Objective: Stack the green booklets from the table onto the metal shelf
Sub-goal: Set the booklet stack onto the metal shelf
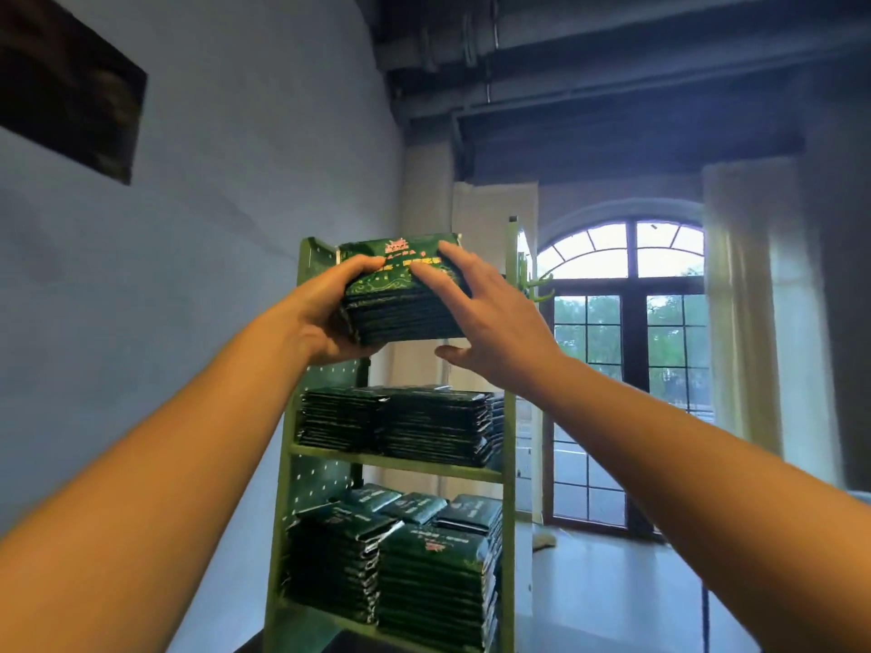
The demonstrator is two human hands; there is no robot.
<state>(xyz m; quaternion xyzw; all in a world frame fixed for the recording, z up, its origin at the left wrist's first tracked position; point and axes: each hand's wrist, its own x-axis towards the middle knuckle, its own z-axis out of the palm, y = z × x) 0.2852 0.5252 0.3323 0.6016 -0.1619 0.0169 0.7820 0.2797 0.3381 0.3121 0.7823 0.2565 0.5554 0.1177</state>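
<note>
A thick stack of green booklets (405,313) is held up at the top level of the green metal shelf (398,464). My left hand (325,313) grips the stack's left end, thumb on the top cover and fingers underneath. My right hand (485,318) has its fingers spread on the top cover and right side, with the thumb just below the stack. More green booklets (400,424) are piled on the middle shelf, and several piles of booklets (405,567) fill the lower shelf. The top shelf board is hidden behind the held stack.
A pale wall (212,228) runs along the left of the shelf. An arched window with glass doors (627,369) and a light curtain (749,299) stand behind on the right. Open floor (603,591) lies to the shelf's right.
</note>
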